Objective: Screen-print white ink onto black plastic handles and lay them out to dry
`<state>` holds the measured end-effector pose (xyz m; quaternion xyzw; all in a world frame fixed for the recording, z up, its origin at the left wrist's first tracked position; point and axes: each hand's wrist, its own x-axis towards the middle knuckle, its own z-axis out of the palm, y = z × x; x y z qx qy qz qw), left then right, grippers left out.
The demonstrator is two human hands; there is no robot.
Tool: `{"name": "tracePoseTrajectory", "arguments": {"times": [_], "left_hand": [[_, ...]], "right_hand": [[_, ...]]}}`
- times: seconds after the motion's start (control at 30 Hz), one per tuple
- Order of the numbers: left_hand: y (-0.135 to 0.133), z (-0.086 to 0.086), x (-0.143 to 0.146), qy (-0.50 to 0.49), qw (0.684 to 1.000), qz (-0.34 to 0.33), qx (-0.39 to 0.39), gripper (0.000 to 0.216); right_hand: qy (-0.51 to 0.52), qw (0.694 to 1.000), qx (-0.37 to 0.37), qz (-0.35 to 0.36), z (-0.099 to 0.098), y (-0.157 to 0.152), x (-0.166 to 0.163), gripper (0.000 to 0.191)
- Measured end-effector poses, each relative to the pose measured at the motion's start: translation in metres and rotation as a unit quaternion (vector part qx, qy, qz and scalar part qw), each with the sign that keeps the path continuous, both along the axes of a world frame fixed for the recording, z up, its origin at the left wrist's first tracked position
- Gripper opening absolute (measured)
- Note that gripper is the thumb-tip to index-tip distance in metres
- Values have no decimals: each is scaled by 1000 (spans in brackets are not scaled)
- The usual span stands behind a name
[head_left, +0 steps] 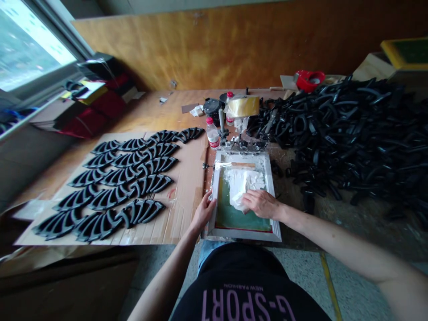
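A screen printing frame (275, 214) with pale wooden sides and green mesh lies flat in front of me. On its mesh is a crumpled white cloth (239, 187), and my right hand (262, 203) is closed on the cloth's near edge, pressing it down. White ink (256, 178) smears the mesh beside it; exactly where cloth and ink meet is hard to tell. My left hand (204, 210) grips the frame's left side, its thumb and fingers at the edge. A squeegee with a wooden strip (243, 165) lies across the far end of the mesh. Behind it stands an ink-spattered clamp (242, 145).
Several rows of curved black plastic parts (115, 196) lie on cardboard (187, 191) at left. A large heap of black parts (327, 129) fills the right. Plastic bottles (213, 133), a dark tub (211, 107) and a red tape dispenser (309, 80) stand further back.
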<state>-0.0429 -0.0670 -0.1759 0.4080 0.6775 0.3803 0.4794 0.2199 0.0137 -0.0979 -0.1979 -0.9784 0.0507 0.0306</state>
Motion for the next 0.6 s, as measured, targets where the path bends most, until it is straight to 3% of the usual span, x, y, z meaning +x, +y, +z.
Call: {"name": "tracePoseTrajectory", "arguments": {"times": [0.07,0.17,0.27,0.4,0.53,0.6], "left_hand": [[0,-2,0,-11,1000,11,7,68],[0,-4,1,-36,999,19,7,68],[0,-5,0,-60,998,20,7,72],[-1,-1,2,-75,997,24,-2,73],[-1,24,5,-84,996,21,-15,79],[-2,47,5,-90,996,17,-13,81]], "right_hand": [[2,999,-29,37,8,0,4,11],[29,998,-49,-11,13,8,-4,9],[63,996,9,-64,3,2,-13,15],[68,997,15,-24,-8,-18,-9,15],[105,989,-45,-91,13,2,-18,7],[142,975,-44,-163,30,28,-29,25]]}}
